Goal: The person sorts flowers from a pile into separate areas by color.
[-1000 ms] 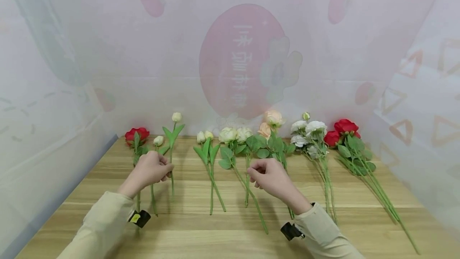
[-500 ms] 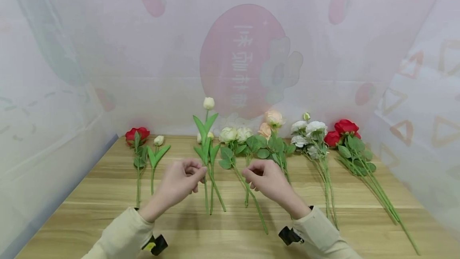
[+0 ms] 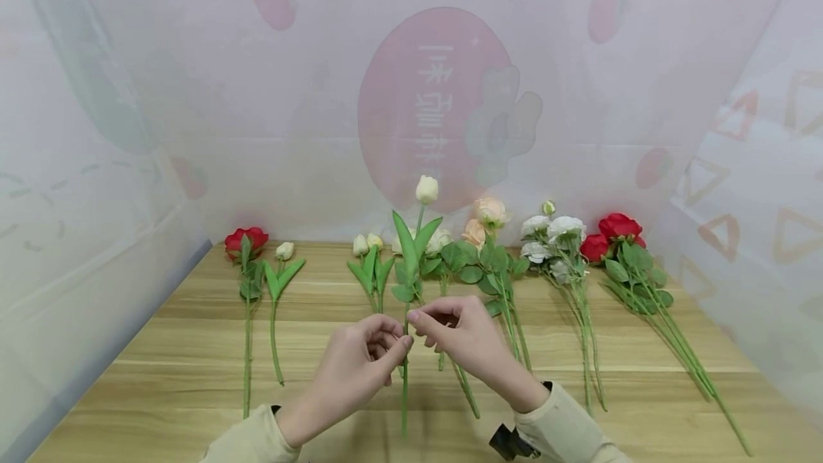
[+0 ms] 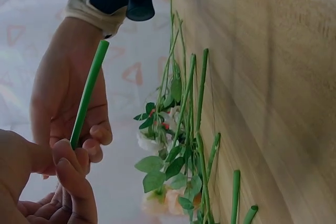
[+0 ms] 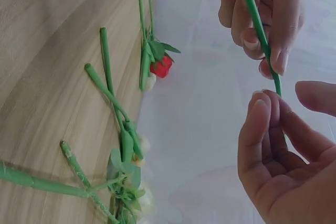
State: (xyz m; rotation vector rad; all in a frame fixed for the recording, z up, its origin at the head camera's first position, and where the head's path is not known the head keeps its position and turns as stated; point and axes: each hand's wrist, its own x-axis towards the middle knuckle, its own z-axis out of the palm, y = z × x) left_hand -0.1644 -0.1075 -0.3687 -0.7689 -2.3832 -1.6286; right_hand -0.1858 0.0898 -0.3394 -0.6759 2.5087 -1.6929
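A cream tulip (image 3: 426, 190) with green leaves is held upright above the table, its stem pinched between thumb and fingers of my left hand (image 3: 360, 361). Below those fingers the bare stem end (image 4: 89, 90) sticks out. My right hand (image 3: 468, 340) is close against the stem, just above the left hand's grip. In the right wrist view, its bent fingers (image 5: 262, 129) are at the stem while the thumb stands apart from them. Behind the hands, two paler tulips (image 3: 366, 243) lie on the table, their lower stems partly hidden.
On the wooden table (image 3: 321, 434) lie a red flower (image 3: 246, 243) and another tulip (image 3: 285, 251) at left. Peach flowers (image 3: 491, 211), white flowers (image 3: 566, 228) and red flowers (image 3: 619, 226) lie to the right. Printed cloth walls (image 3: 308, 106) stand behind and beside.
My left hand has carried the tulip from the left side to the middle, in front of the right hand. The right hand has lowered slightly and come to the stem.
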